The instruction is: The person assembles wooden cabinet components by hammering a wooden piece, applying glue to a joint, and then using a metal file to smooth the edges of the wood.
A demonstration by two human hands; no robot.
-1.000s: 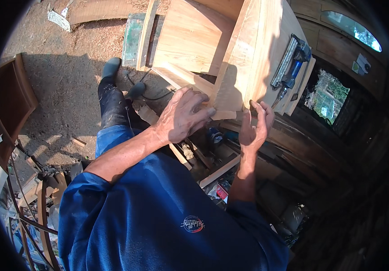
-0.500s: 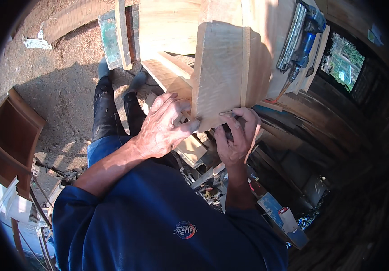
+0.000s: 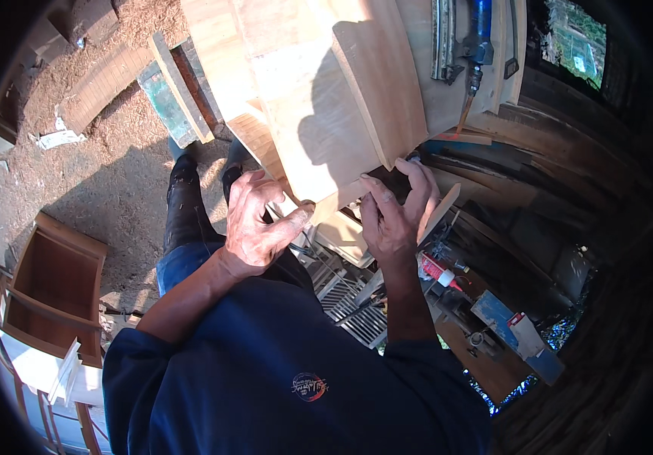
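Note:
A pale wooden cabinet piece with ribs along it fills the upper middle. At its lower edge, my left hand has curled fingers and its thumb on a short pale wooden strip. My right hand is bent at the right end of this strip, fingertips against the wood; some contact points are hidden. A blue and silver nail gun lies on the panel at the upper right, with an orange hose running down from it.
Brown wooden cabinet at lower left. Shavings and offcuts cover the floor beside my legs. A green board lies at upper left. Dark planks, a red-and-white bottle and tools sit right and below.
The view has shifted, showing more of the clutter below. The wooden piece appears turned, its broad face now toward me; both hands remain at its lower edge, fingers slightly moved.

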